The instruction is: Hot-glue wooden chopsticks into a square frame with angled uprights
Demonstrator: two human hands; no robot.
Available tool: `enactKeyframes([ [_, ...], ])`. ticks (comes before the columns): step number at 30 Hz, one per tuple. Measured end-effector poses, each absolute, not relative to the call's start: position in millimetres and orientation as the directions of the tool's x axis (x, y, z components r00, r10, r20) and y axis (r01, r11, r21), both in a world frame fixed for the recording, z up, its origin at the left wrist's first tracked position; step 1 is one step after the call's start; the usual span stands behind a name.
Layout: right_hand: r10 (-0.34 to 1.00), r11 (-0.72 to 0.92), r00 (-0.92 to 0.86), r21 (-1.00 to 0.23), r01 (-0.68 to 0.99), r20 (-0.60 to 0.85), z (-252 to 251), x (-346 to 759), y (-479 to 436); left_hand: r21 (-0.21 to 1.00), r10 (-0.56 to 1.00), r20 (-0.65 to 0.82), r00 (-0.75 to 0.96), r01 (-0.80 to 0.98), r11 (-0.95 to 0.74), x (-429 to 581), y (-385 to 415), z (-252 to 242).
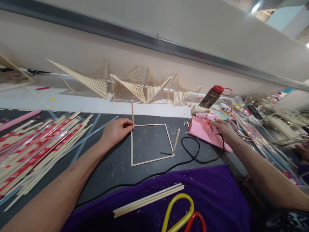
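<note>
My left hand [119, 129] pinches the foot of an upright wooden stick [132, 111] at the far left corner of a square stick frame [151, 160]. The frame lies flat on the dark tabletop, and a second stick [176, 140] rises at a slant from its near right corner. To the right, my right hand [223, 127] has its fingers closed around what looks like a glue gun [208, 122], mostly hidden by the hand and blurred. It is over a pink sheet [202, 131], and a black cord [198, 151] runs from under the hand.
Several twisted stick models [130, 85] stand along the wall. A red-capped bottle [212, 96] leans behind the pink sheet. Packaged sticks [55, 138] lie left. Loose sticks [149, 200] and yellow-handled scissors [177, 209] rest on purple cloth [217, 193] in front.
</note>
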State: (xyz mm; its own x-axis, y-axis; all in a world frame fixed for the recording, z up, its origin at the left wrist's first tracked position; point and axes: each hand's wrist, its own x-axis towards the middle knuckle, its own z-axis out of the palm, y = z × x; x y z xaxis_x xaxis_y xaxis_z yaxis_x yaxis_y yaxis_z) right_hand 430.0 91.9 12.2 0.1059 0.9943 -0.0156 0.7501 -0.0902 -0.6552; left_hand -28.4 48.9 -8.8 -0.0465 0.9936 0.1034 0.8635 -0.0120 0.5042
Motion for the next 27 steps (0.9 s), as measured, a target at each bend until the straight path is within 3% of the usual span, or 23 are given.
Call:
enactKeyframes([
  [4,0.997,-0.057,0.071,-0.905,0.422,-0.029,30,411,92,0.521,0.993,0.104,-0.055,0.854,-0.007,-28,48,-7],
  [8,0.997,-0.016,-0.066,-0.976,0.219,-0.031,47,380,103,0.570,0.995,0.089,-0.047,0.821,-0.012,-26,42,-6],
  [12,0.954,0.008,-0.293,-0.977,0.215,-0.057,49,335,119,0.595,0.997,0.062,-0.046,0.804,0.001,-24,39,-7],
  [19,0.779,-0.086,-0.601,-0.980,0.177,-0.177,33,253,136,0.628,0.995,0.009,-0.103,0.774,0.074,-25,39,-11],
  [27,0.658,-0.097,-0.721,-0.974,0.205,-0.217,24,216,145,0.611,0.989,0.021,-0.145,0.785,0.102,-23,38,-10],
])
